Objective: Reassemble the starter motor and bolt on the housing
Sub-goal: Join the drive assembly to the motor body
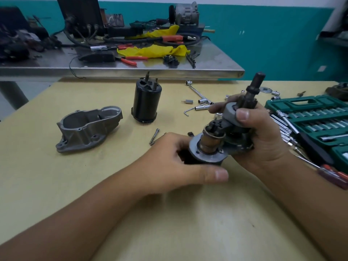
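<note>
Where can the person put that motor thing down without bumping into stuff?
The big bare patch of the tan table nearest the person, between the forearms, is free. So is the strip left of the grey housing. It is crowded on the right by the green socket case and behind the hands, where loose sockets lie.

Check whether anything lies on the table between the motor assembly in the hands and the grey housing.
Nothing visible blocks that path. The motor assembly, held by both hands, and the grey housing are separated by bare table. A loose bolt lies just beyond the left hand, off the direct line; the black can stands farther back.
</note>
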Demonstrator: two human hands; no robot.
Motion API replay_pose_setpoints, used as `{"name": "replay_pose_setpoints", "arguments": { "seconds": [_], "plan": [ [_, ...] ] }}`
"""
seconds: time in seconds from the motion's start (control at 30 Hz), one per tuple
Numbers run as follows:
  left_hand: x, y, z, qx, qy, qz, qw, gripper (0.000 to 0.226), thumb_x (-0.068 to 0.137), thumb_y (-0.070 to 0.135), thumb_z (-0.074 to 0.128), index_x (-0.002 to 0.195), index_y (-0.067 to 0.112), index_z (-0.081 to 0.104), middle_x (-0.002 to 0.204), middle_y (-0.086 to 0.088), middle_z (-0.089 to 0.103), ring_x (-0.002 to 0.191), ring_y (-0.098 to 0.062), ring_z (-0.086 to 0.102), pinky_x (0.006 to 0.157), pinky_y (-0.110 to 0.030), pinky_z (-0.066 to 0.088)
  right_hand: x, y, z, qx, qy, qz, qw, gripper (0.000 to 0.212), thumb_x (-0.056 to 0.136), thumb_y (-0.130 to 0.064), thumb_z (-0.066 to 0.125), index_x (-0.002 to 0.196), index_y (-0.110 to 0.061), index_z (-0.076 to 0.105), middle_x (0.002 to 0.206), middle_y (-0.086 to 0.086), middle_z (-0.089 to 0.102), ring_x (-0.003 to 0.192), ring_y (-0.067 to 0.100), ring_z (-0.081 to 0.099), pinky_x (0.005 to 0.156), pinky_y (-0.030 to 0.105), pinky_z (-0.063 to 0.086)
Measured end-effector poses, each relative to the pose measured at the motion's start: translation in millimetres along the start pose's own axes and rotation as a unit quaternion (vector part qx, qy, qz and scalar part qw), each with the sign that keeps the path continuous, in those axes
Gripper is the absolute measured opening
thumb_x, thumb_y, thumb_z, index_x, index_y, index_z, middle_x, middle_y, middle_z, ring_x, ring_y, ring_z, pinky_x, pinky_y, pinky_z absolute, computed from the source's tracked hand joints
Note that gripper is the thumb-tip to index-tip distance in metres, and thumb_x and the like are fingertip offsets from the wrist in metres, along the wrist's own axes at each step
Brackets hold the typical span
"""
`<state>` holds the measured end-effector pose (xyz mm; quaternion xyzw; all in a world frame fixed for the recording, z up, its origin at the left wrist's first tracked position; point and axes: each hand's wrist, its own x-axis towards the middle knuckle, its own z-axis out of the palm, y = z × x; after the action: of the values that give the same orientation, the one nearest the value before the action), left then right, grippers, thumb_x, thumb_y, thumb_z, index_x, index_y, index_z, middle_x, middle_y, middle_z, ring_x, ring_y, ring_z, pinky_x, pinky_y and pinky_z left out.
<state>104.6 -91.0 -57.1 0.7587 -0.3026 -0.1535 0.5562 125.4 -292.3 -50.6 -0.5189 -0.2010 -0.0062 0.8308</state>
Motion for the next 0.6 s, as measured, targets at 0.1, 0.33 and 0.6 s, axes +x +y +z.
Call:
{"name": "replay_pose_setpoints", "arguments": {
  "seconds": [0.1,0.33,0.6],
  "plan": [
    [-4,-4,8,0.044,0.056,0.06,0.996,0.032,0.071,0.026,0.092,0.078,0.007,0.068,0.063,0.004,0.054,0.059,-0.007,0.049,0.055,-0.025,0.037,0,2,6,-0.021,-0.005,0.005,1.0,0.021,0.067,-0.022,0.067,0.087,-0.013,0.067,0.102,0.019,0.069,0.07,0.033,0.069,0.064,0.042,0.06],
    [-2,-9,23,0.166,0.321,0.146,0.921,0.038,0.058,0.031,0.092,0.063,0.012,0.06,0.059,0.003,0.053,0.056,-0.013,0.052,0.055,-0.025,0.038,-1,11,29,-0.045,0.082,0.053,0.994,0.039,0.072,-0.043,0.077,0.103,-0.022,0.067,0.098,0.006,0.071,0.089,0.02,0.071,0.078,0.036,0.057],
    [-9,-16,8,0.369,0.395,0.178,0.822,0.046,0.066,0.041,0.086,0.062,0.004,0.059,0.061,-0.006,0.051,0.055,-0.029,0.047,0.049,-0.043,0.041,-14,-5,35,-0.342,0.162,-0.009,0.926,0.058,0.063,-0.067,0.073,0.084,-0.014,0.066,0.07,0.002,0.065,0.063,0.015,0.061,0.057,0.042,0.053]
  ]
}}
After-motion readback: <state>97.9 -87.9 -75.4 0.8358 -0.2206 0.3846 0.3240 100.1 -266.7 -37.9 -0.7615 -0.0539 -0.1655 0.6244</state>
